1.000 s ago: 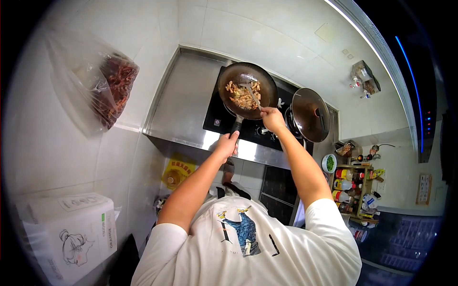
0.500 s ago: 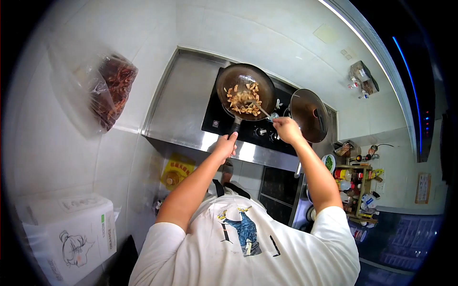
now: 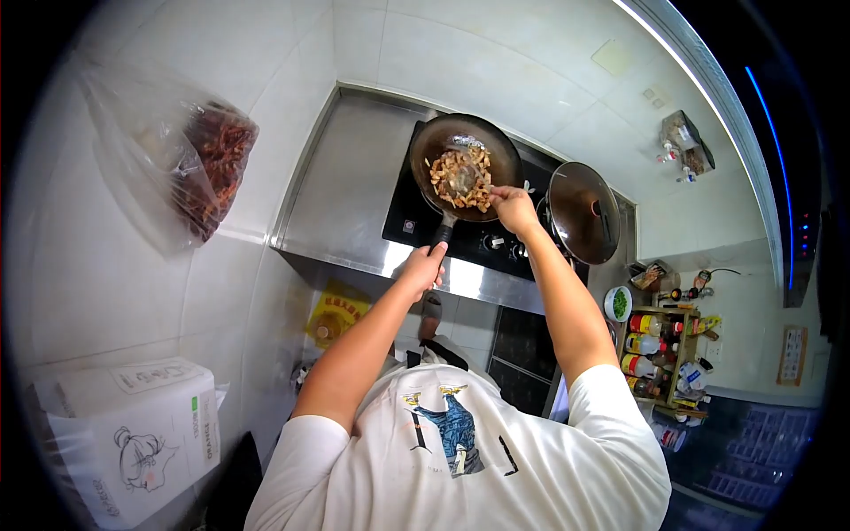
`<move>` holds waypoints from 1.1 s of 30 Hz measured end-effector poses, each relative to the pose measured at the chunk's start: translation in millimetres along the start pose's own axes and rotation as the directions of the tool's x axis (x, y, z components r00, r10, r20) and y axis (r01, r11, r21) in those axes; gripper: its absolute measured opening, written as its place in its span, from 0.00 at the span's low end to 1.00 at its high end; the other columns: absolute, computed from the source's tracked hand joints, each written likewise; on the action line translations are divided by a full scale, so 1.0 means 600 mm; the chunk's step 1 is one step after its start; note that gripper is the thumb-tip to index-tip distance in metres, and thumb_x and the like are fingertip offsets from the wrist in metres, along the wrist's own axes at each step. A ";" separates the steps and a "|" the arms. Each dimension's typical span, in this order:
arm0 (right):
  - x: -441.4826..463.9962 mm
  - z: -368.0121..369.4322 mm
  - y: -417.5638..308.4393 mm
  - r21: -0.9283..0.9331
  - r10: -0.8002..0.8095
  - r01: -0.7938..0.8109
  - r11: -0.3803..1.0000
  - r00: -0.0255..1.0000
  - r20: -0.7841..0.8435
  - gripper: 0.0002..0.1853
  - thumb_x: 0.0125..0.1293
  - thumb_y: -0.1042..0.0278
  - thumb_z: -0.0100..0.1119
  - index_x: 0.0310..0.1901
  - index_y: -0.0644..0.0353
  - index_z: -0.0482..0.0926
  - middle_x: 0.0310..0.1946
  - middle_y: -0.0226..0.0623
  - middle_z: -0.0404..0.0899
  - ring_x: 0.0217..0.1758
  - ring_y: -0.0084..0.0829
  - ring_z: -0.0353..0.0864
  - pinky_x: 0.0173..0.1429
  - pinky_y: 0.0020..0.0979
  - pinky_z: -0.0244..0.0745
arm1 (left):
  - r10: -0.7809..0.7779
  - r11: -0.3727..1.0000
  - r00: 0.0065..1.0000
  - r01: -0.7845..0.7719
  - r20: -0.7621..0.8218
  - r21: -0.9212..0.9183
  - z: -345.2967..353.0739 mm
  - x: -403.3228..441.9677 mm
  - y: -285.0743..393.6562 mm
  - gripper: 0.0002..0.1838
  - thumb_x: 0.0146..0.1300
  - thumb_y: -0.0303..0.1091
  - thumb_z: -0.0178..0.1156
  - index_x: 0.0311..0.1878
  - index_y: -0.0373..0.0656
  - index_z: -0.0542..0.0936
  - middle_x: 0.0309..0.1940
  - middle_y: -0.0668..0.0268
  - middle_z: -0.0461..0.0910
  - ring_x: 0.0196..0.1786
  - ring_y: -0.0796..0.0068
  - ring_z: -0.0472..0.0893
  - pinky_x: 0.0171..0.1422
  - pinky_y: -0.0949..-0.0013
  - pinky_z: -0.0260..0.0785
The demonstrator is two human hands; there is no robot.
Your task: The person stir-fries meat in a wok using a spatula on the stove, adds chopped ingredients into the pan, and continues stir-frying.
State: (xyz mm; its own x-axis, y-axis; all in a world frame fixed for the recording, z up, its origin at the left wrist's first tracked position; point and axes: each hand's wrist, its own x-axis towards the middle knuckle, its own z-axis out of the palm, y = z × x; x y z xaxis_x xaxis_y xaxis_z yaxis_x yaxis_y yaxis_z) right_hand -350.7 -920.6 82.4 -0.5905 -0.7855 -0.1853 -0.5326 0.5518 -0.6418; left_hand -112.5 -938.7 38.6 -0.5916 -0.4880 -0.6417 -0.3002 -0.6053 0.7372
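Observation:
A dark wok (image 3: 498,152) stands on the black stove (image 3: 403,205), with browned food pieces (image 3: 462,175) inside it. My left hand (image 3: 427,267) is wrapped round the wok's black handle (image 3: 444,234). At the wok's right edge, my right hand (image 3: 512,207) is closed on a spatula, whose blade is blurred among the food. The spatula's handle is mostly hidden by the fingers. Just right of that hand, a second pan with a glass lid (image 3: 580,212) sits on the stove.
A white bowl of chopped greens (image 3: 618,303) is near a rack of bottles (image 3: 651,345) on the right. A bag of dried red food (image 3: 217,164) hangs on the left wall above a white package (image 3: 133,442). A steel counter (image 3: 335,177) lies left of the stove.
My right hand and the spatula moved right, then back left and up to the wok's edge. The food has shifted within the wok. My left hand has kept its hold on the handle.

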 end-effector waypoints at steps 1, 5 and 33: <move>-0.016 -0.011 -0.006 -0.012 0.005 -0.004 1.000 0.999 0.049 0.14 0.62 0.63 0.58 0.47 0.56 0.83 0.39 0.44 0.84 0.43 0.35 0.83 0.50 0.30 0.74 | -0.008 1.000 1.000 0.008 0.009 -0.002 -0.001 0.001 0.001 0.21 0.68 0.53 0.51 0.39 0.42 0.72 0.24 0.70 0.71 0.18 0.82 0.70 0.16 0.78 0.57; -0.072 -0.082 -0.015 -0.262 -0.145 0.183 0.947 0.977 0.158 0.15 0.61 0.61 0.58 0.48 0.55 0.82 0.44 0.46 0.82 0.48 0.43 0.81 0.53 0.34 0.74 | -0.014 1.000 1.000 0.014 0.013 0.000 -0.001 -0.001 0.003 0.21 0.68 0.54 0.51 0.39 0.42 0.73 0.24 0.70 0.72 0.18 0.82 0.70 0.16 0.78 0.57; 0.020 -0.061 0.002 -0.106 0.046 -0.062 0.992 0.988 -0.145 0.14 0.63 0.63 0.53 0.46 0.58 0.83 0.43 0.47 0.82 0.50 0.45 0.81 0.55 0.36 0.73 | 0.007 1.000 1.000 -0.007 -0.007 0.005 -0.003 0.003 0.000 0.22 0.68 0.54 0.51 0.38 0.41 0.74 0.24 0.68 0.72 0.18 0.81 0.71 0.15 0.78 0.57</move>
State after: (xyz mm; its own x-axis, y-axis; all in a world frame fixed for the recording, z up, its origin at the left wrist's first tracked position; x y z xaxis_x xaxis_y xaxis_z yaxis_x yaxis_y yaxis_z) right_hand -380.4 -919.2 106.6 -0.6959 -0.7104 -0.1052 -0.5564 0.6260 -0.5464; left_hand -112.2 -940.8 36.9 -0.5885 -0.4964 -0.6382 -0.2996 -0.5992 0.7424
